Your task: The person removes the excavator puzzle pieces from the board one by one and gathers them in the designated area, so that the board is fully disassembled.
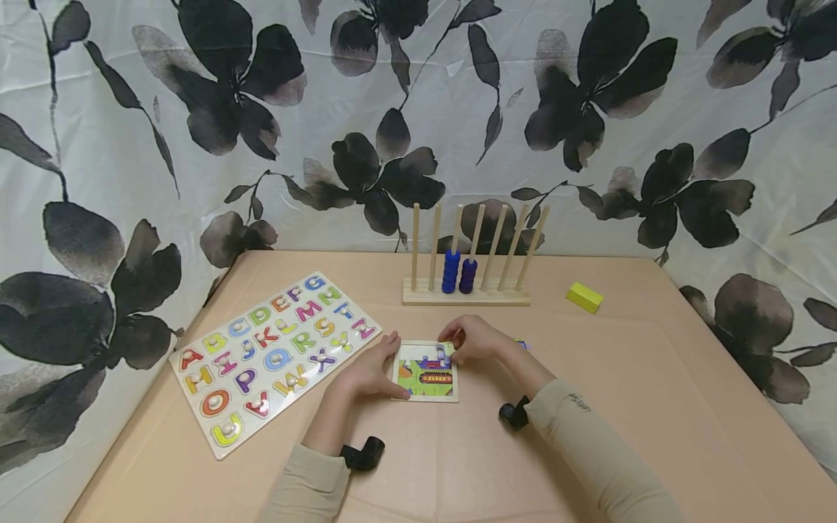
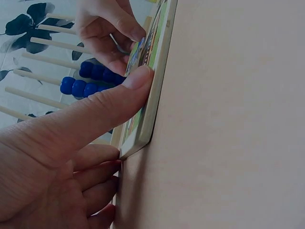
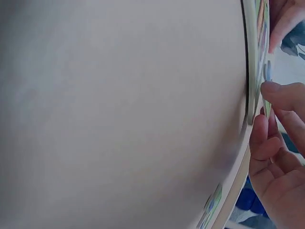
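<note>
A small framed jigsaw puzzle [image 1: 426, 399] with a colourful vehicle picture lies on the table between the hands. My left hand [image 1: 366, 369] holds its left side, the thumb pressing on the frame near the lower left corner and the other fingers along the edge. My right hand [image 1: 480, 340] pinches a thin puzzle piece [image 3: 267, 71] between thumb and fingers, over the upper right corner of the puzzle. In the left wrist view the pinched piece stands tilted against the picture. Another loose piece [image 3: 212, 205] lies on the table, mostly hidden behind the right forearm in the head view.
On the left lies a white alphabet board [image 1: 219, 449] with coloured letters, close to the left hand. Behind the puzzle stands a wooden peg rack [image 1: 467, 298] with blue beads on two pegs. A yellow block [image 1: 584, 297] rests at the back right. A floral cloth [image 1: 484, 94] hangs behind the table.
</note>
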`<state>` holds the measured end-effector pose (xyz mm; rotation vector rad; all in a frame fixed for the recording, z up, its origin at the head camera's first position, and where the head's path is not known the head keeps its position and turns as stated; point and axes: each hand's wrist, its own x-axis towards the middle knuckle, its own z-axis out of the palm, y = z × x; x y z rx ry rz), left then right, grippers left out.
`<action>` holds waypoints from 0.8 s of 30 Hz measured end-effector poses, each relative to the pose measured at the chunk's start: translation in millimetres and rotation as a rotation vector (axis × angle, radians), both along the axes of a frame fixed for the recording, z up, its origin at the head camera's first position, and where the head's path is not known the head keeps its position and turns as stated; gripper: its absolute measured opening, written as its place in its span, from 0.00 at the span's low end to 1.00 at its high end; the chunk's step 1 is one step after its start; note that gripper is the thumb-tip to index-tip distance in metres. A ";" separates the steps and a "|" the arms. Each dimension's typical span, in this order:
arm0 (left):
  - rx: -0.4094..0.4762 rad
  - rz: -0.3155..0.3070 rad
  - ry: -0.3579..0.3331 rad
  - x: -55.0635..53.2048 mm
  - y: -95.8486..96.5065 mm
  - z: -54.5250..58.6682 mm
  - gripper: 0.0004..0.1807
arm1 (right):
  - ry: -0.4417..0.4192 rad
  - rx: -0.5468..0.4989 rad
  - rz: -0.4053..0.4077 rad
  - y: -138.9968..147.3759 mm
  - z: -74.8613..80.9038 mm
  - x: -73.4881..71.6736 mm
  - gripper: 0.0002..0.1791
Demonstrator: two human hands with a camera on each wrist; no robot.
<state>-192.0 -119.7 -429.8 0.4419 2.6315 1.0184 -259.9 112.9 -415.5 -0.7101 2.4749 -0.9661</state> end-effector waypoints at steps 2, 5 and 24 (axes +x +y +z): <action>-0.006 0.001 -0.002 0.2 0.0 0.4 0.56 | 0.007 -0.004 -0.013 5.1 -0.1 0.1 0.18; -0.008 0.001 -0.004 0.6 0.1 1.1 0.56 | 0.014 -0.007 -0.044 14.6 0.2 0.7 0.18; 0.004 0.001 -0.011 0.9 0.7 1.8 0.55 | 0.086 -0.024 -0.107 103.7 6.8 0.5 0.18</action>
